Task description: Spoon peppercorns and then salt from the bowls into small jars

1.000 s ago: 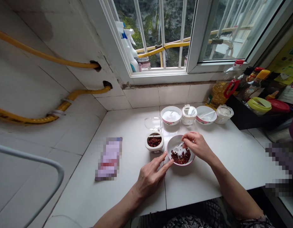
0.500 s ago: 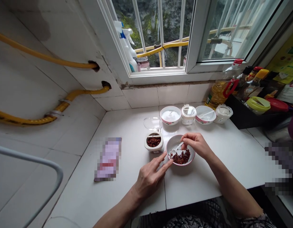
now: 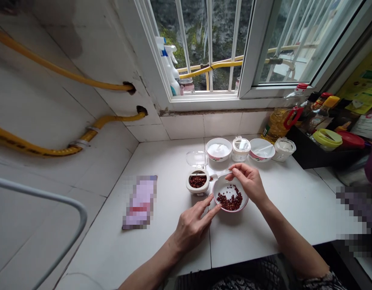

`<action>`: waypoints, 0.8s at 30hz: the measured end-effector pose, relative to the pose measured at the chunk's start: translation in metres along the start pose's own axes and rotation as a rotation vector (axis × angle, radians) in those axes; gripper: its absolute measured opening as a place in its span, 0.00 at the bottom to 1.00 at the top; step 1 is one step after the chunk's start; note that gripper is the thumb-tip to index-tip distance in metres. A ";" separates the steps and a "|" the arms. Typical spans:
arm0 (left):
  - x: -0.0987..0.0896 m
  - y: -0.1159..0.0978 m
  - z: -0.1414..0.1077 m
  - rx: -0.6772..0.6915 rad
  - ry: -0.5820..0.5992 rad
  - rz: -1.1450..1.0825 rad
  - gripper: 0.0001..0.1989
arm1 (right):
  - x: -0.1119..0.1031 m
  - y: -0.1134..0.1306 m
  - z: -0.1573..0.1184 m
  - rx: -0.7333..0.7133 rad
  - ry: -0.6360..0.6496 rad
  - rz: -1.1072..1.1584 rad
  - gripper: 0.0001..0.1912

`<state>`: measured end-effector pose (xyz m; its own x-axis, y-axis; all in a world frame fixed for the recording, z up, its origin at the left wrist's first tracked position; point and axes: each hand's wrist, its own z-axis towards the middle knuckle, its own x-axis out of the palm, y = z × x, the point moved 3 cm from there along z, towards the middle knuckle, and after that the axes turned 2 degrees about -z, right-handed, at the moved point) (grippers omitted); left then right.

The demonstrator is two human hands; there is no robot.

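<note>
My right hand (image 3: 248, 181) pinches the handle of a small white spoon (image 3: 215, 177). The spoon's head, with a few dark red peppercorns on it, is beyond the bowl's left rim, close to the spice jar. Below that hand stands a white bowl with a pink rim (image 3: 245, 204), holding a loose heap of peppercorns (image 3: 230, 202). My left hand (image 3: 192, 223) has its fingers stretched out, the tips touching the bowl's near left edge. Just left of the bowl, a spice jar (image 3: 198, 192) full of peppercorns stands with its clear lid (image 3: 197, 158) up.
Along the back are a bowl of white powder (image 3: 219, 158), a closed jar (image 3: 241, 150), a bowl with a white spoon (image 3: 262, 157) and another jar (image 3: 284, 150). A purple packet (image 3: 140, 201) lies left. An oil bottle (image 3: 276, 121) and a black rack (image 3: 306, 155) stand right.
My right hand has lifted the spoon out of the bowl and over its left rim toward the jar. My left hand stays at the bowl. The whole view has shifted slightly.
</note>
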<state>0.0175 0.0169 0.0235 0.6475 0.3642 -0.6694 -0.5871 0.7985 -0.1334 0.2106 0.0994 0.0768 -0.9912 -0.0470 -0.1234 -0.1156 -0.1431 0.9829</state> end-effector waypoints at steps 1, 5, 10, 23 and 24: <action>0.000 0.000 0.000 0.002 0.001 0.006 0.18 | 0.006 0.004 -0.002 -0.064 -0.009 -0.042 0.10; 0.001 0.000 -0.002 0.007 -0.012 0.043 0.20 | 0.031 0.017 -0.013 -0.458 0.052 -0.360 0.08; 0.004 0.001 -0.004 0.007 -0.016 0.045 0.22 | 0.036 0.020 -0.020 -0.759 0.111 -0.589 0.13; 0.002 0.001 -0.003 -0.008 0.012 0.006 0.19 | -0.010 0.000 -0.004 -0.114 0.025 -0.042 0.09; 0.002 0.000 -0.002 -0.007 0.010 0.006 0.19 | -0.013 -0.003 -0.002 -0.099 0.017 -0.043 0.09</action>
<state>0.0172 0.0168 0.0208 0.6389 0.3643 -0.6776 -0.5943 0.7930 -0.1341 0.2244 0.0981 0.0754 -0.9842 -0.0554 -0.1683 -0.1503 -0.2421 0.9585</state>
